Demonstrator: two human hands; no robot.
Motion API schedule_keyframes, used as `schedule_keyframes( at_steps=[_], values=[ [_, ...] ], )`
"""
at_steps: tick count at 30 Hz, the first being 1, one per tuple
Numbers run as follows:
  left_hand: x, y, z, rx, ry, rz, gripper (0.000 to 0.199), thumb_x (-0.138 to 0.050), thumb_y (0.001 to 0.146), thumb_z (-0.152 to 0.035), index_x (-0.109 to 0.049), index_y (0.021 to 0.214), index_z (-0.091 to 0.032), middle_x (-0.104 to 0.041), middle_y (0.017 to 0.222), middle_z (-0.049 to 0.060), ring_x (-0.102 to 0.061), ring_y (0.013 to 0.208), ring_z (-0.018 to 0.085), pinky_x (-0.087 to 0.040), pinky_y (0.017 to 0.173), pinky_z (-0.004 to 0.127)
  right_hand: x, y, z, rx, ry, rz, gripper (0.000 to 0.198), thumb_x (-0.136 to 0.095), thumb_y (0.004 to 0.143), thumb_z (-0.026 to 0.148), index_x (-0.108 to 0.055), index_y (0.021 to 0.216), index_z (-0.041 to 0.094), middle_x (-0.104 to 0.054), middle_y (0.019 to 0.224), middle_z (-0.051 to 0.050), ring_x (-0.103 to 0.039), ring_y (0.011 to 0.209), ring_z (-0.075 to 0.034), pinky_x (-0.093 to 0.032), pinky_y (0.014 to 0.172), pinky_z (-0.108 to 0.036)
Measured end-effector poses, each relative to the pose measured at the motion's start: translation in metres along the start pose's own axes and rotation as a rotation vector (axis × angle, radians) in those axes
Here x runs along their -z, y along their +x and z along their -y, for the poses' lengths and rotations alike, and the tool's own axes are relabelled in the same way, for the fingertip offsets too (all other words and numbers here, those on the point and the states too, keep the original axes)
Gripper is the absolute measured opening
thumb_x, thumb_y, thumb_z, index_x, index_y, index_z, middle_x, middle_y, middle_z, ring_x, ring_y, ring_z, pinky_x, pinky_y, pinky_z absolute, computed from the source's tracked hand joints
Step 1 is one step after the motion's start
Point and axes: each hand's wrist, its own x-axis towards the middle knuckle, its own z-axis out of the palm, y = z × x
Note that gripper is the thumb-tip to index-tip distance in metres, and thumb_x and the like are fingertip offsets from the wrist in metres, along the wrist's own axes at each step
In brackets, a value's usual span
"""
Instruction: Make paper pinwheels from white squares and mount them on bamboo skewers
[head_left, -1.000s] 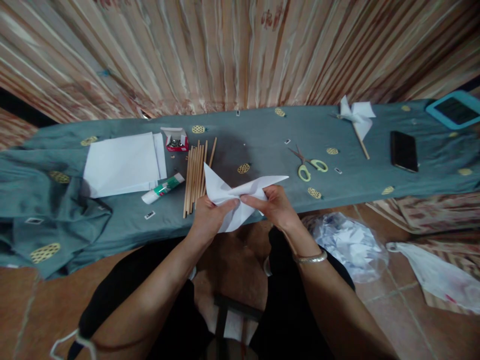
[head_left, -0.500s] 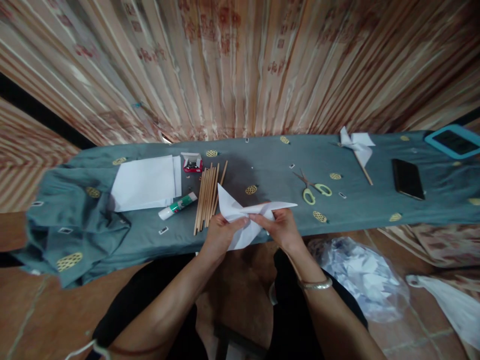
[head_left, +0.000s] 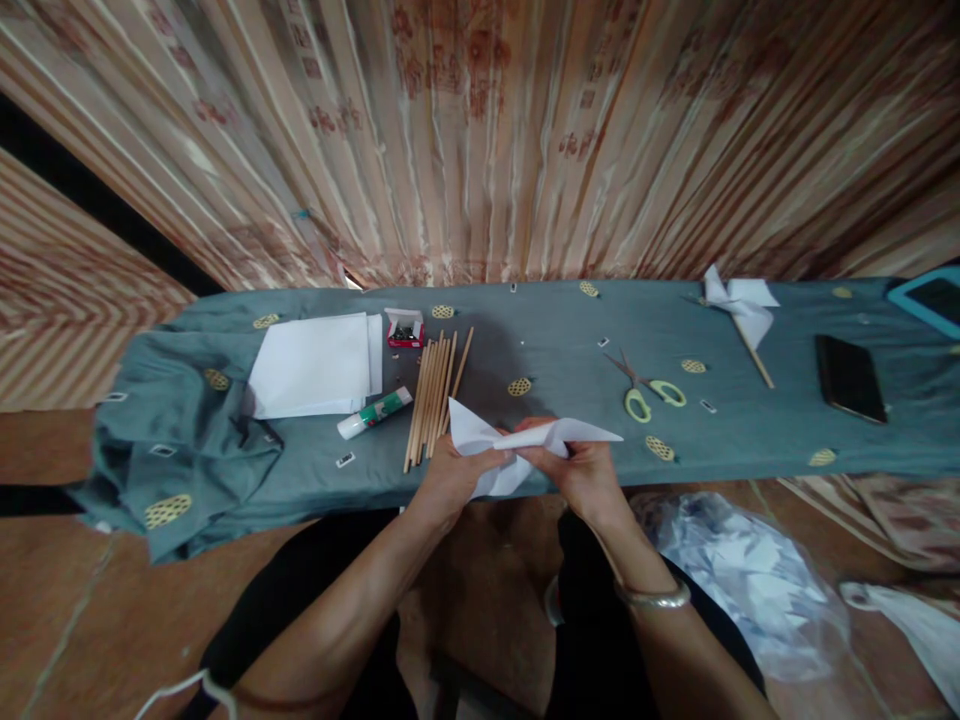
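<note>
A white paper pinwheel (head_left: 501, 482), its blades folded toward the centre, is held between my two hands at the table's front edge. My left hand (head_left: 448, 478) grips its left side, thumb pressed near the middle. On the other side my right hand (head_left: 586, 474) pinches the folded paper, thumb also close to the centre. The fingers behind the paper are partly hidden. Just beyond my left hand lies a bundle of thin wooden sticks (head_left: 429, 395). Scissors with light green handles (head_left: 637, 385) lie open, beyond my right hand.
On the cloth-covered table (head_left: 555, 340) are stacked white paper (head_left: 315, 365), a glue stick (head_left: 375, 412), a small red box (head_left: 406, 328), a pinwheel on a stick (head_left: 746, 305), a black phone (head_left: 850, 378) and a blue-framed device (head_left: 926, 300). A plastic bag of paper scraps (head_left: 757, 580) sits on the floor.
The whole view has shifted, so things appear farther right. Both hands still hold the pinwheel; the thumbs have moved slightly at its centre.
</note>
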Motion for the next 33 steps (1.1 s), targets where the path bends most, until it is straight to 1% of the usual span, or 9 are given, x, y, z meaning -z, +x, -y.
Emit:
schedule_keyframes(
  at_steps=[5,7,10,15,20,24,27,30,33],
  values=[
    [0.001,-0.002,-0.002,0.001,0.013,0.018,0.025,-0.085,0.044,-0.021,-0.073,0.065,-0.016,-0.070,0.060,-0.001,-0.061,0.056,0.014,-0.048,0.060,0.024,0.001,-0.005,-0.004,0.003,-0.005,-0.004,0.021,-0.080,0.062,0.033,-0.074,0.077,0.020,-0.071,0.072,-0.002,-0.062,0.069,-0.018,-0.052,0.064,-0.030],
    [0.001,-0.002,-0.002,-0.015,0.019,0.017,0.024,-0.085,0.044,-0.020,-0.073,0.065,-0.017,-0.071,0.061,0.000,-0.062,0.058,0.014,-0.049,0.061,0.025,0.002,-0.007,-0.004,0.030,-0.013,-0.001,0.020,-0.078,0.064,0.031,-0.074,0.080,0.020,-0.072,0.076,-0.003,-0.063,0.072,-0.019,-0.052,0.066,-0.030],
    [0.000,-0.002,-0.001,-0.021,0.017,0.004,0.024,-0.084,0.044,-0.021,-0.072,0.064,-0.017,-0.070,0.061,-0.001,-0.062,0.058,0.015,-0.049,0.061,0.026,0.005,-0.008,-0.001,0.083,-0.064,0.019,0.014,-0.077,0.066,0.029,-0.075,0.077,0.020,-0.073,0.082,-0.004,-0.064,0.076,-0.020,-0.052,0.068,-0.031],
    [-0.001,-0.003,-0.001,-0.005,-0.023,0.031,0.024,-0.084,0.048,-0.021,-0.072,0.068,-0.016,-0.071,0.064,-0.001,-0.062,0.059,0.014,-0.049,0.062,0.025,0.008,-0.010,0.003,0.074,-0.157,0.042,0.017,-0.077,0.069,0.032,-0.077,0.083,0.022,-0.073,0.077,-0.002,-0.063,0.070,-0.018,-0.051,0.065,-0.029],
    [-0.001,-0.002,0.002,-0.006,-0.036,0.040,0.024,-0.084,0.047,-0.021,-0.072,0.067,-0.016,-0.070,0.063,0.000,-0.061,0.058,0.014,-0.048,0.061,0.026,0.010,-0.010,0.003,0.085,-0.179,0.041,0.018,-0.077,0.069,0.033,-0.077,0.083,0.022,-0.074,0.082,-0.003,-0.064,0.074,-0.019,-0.051,0.068,-0.030],
    [-0.001,-0.003,0.001,-0.023,0.002,0.068,0.023,-0.084,0.047,-0.022,-0.073,0.066,-0.016,-0.070,0.063,0.001,-0.061,0.059,0.015,-0.048,0.062,0.026,0.010,-0.012,0.006,0.124,-0.202,0.036,0.013,-0.074,0.072,0.030,-0.075,0.083,0.022,-0.073,0.080,-0.001,-0.065,0.073,-0.018,-0.051,0.067,-0.028],
    [0.000,-0.009,-0.007,-0.080,0.048,0.145,0.014,-0.082,0.053,-0.022,-0.074,0.064,-0.018,-0.071,0.068,0.002,-0.063,0.066,0.017,-0.050,0.068,0.027,0.011,-0.019,0.011,0.225,-0.296,0.019,0.014,-0.070,0.076,0.025,-0.074,0.090,0.023,-0.074,0.091,-0.003,-0.067,0.081,-0.019,-0.053,0.072,-0.029],
    [0.004,-0.017,-0.016,-0.164,0.133,0.237,0.005,-0.078,0.060,-0.023,-0.076,0.064,-0.020,-0.074,0.076,0.005,-0.067,0.079,0.021,-0.051,0.079,0.030,0.012,-0.029,0.015,0.420,-0.414,0.034,0.015,-0.065,0.081,0.020,-0.073,0.092,0.025,-0.074,0.103,-0.005,-0.068,0.095,-0.021,-0.053,0.085,-0.035],
    [0.012,-0.023,-0.020,-0.228,0.223,0.323,0.005,-0.076,0.068,-0.026,-0.079,0.069,-0.022,-0.075,0.085,0.008,-0.067,0.086,0.023,-0.051,0.085,0.032,0.013,-0.039,0.020,0.579,-0.518,0.031,0.018,-0.060,0.085,0.017,-0.072,0.096,0.026,-0.073,0.105,-0.006,-0.067,0.102,-0.023,-0.053,0.090,-0.040]
  ],
)
